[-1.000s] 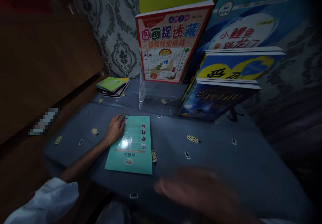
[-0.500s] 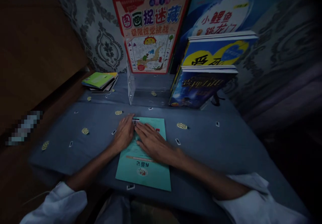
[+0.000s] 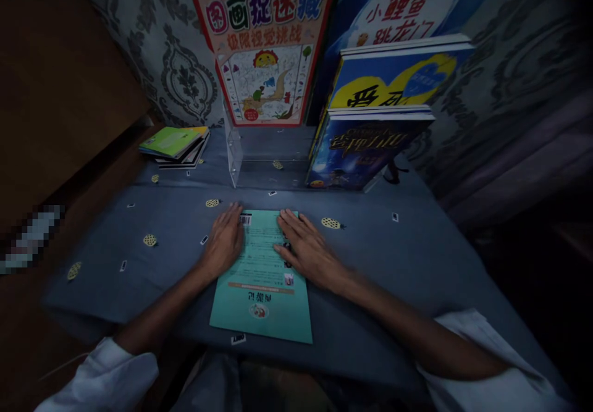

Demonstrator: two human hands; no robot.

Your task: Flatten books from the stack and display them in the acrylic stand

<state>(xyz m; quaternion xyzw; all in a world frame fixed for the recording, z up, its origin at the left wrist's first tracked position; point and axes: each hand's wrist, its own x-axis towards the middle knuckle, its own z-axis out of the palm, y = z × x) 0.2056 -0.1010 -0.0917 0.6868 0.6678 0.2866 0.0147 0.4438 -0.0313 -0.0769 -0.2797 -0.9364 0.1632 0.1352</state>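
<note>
A teal book (image 3: 259,313) lies flat on the cloth-covered table in front of me, its barcode at the far left corner and its printed title upside down to me. My left hand (image 3: 225,237) rests along the book's left edge, fingers stretched forward beside the barcode. On the book's upper right part lies my right hand (image 3: 308,245), palm down, with the fingers extended and the thumb apart. Neither hand grips anything. Part of the cover's right side is hidden under my right hand.
Behind the book stands a clear acrylic rack (image 3: 235,159). It holds a red-bordered picture book (image 3: 264,41), a yellow-and-blue book (image 3: 398,78) and a dark blue book (image 3: 361,152). A small stack of books (image 3: 173,143) lies at the back left, near a brown wooden panel (image 3: 60,91).
My right hand has slid right across the cover, away from my left hand, uncovering the barcode and text. My left hand stays at the left edge. The view has shifted slightly.
</note>
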